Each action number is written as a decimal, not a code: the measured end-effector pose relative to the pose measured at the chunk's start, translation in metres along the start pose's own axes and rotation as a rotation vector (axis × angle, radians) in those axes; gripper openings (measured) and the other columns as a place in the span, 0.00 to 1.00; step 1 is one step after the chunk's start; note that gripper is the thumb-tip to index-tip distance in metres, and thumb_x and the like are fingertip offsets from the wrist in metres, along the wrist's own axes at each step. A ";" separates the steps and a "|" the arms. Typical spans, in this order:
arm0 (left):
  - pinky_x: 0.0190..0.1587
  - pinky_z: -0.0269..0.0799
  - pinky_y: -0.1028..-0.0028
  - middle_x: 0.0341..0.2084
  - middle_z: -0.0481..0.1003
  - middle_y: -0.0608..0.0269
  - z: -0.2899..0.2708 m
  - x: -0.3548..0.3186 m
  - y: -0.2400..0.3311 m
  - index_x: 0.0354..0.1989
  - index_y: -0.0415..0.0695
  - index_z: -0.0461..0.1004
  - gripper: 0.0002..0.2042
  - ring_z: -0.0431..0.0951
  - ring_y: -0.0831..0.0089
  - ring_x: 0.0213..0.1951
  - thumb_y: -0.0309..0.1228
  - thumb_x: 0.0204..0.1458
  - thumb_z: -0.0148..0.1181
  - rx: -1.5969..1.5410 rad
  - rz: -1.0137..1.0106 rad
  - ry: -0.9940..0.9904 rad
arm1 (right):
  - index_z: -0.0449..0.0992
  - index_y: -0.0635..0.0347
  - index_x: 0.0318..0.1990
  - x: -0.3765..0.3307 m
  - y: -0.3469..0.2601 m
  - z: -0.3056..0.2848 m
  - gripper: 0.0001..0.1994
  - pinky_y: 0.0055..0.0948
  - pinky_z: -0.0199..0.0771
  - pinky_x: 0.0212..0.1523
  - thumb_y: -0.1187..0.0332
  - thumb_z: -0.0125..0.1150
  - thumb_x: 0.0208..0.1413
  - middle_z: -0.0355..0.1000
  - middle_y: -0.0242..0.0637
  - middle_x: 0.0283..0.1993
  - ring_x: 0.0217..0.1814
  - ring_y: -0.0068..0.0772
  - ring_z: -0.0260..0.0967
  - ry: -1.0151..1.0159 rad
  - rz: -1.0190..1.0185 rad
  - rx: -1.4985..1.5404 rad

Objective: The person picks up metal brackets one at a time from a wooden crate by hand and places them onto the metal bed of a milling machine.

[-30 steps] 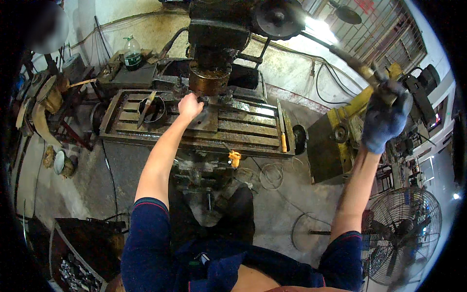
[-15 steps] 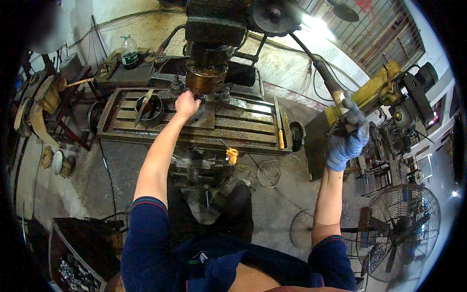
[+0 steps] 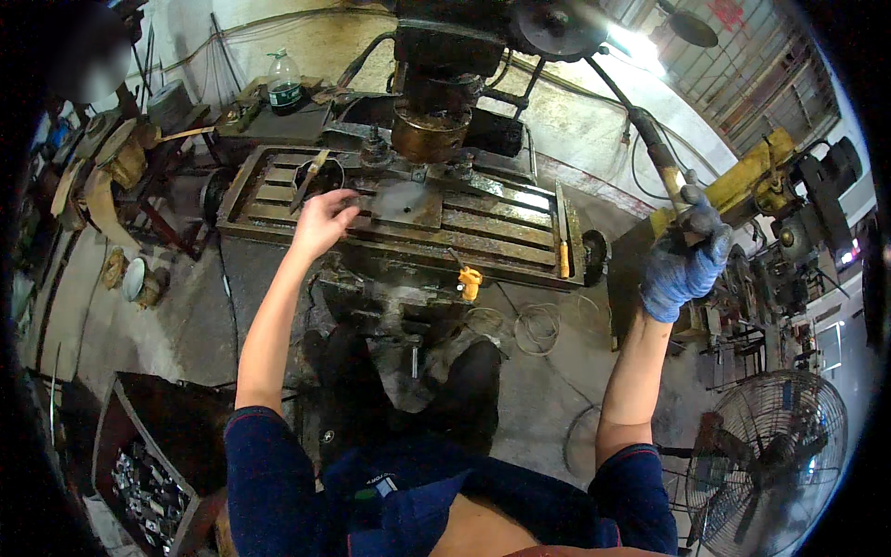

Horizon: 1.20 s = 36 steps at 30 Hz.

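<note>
Slotted table point(image 3: 501, 243) taken as landmark. Open room: above the table's right half, forward of the drum. Obstacles: metal drum point(image 3: 430, 130) over its rear middle, gap beneath hard to judge; pot point(image 3: 334, 181) on its left part, just beyond the person's left hand point(image 3: 325, 223); yellow spray gun point(image 3: 470, 284) at its front edge; yellow-handled tool point(image 3: 563, 260) along its right end; lever point(image 3: 653, 141) slanting right of its rear corner.

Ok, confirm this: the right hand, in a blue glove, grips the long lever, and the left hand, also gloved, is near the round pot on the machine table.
The left hand is bare, not gloved, as the head view shows. It is indeed near the round pot on the machine table, and the right hand, in a blue glove, grips the long lever.
</note>
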State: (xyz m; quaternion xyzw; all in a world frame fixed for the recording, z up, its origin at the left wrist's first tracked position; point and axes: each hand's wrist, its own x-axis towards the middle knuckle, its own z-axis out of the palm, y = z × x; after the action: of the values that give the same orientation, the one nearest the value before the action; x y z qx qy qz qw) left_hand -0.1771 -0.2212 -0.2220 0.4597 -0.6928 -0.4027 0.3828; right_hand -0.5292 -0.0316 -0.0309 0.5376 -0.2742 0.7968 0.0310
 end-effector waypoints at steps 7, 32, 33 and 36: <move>0.28 0.68 0.74 0.19 0.74 0.55 -0.054 -0.034 -0.024 0.41 0.40 0.72 0.13 0.75 0.68 0.23 0.29 0.46 0.57 0.177 0.115 0.470 | 0.68 0.63 0.23 -0.001 -0.001 0.005 0.19 0.53 0.48 0.60 0.56 0.44 0.55 0.69 0.47 0.31 0.44 0.45 0.65 -0.025 -0.010 -0.011; 0.22 0.66 0.76 0.16 0.72 0.60 -0.129 -0.034 0.172 0.42 0.37 0.71 0.15 0.70 0.78 0.18 0.33 0.49 0.56 0.373 0.417 0.347 | 0.68 0.63 0.19 -0.038 0.020 -0.008 0.18 0.53 0.48 0.60 0.58 0.49 0.52 0.65 0.40 0.22 0.39 0.42 0.66 -0.011 0.031 0.028; 0.22 0.66 0.75 0.15 0.71 0.59 -0.138 -0.037 0.183 0.41 0.38 0.72 0.14 0.70 0.76 0.18 0.34 0.48 0.56 0.504 0.455 0.314 | 0.68 0.63 0.20 -0.038 0.023 -0.013 0.18 0.52 0.48 0.59 0.57 0.49 0.52 0.65 0.39 0.22 0.39 0.42 0.66 -0.055 0.000 0.033; 0.24 0.64 0.72 0.16 0.69 0.53 -0.186 -0.072 0.195 0.39 0.37 0.71 0.14 0.68 0.73 0.19 0.33 0.47 0.57 0.856 0.591 0.266 | 0.69 0.64 0.20 -0.041 0.026 -0.012 0.18 0.52 0.50 0.58 0.57 0.50 0.52 0.65 0.39 0.21 0.38 0.41 0.65 -0.073 -0.036 0.035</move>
State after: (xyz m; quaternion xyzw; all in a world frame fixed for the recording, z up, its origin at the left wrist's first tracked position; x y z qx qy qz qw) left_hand -0.0529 -0.1423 0.0148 0.4070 -0.8404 0.1028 0.3428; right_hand -0.5308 -0.0376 -0.0808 0.5716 -0.2513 0.7807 0.0256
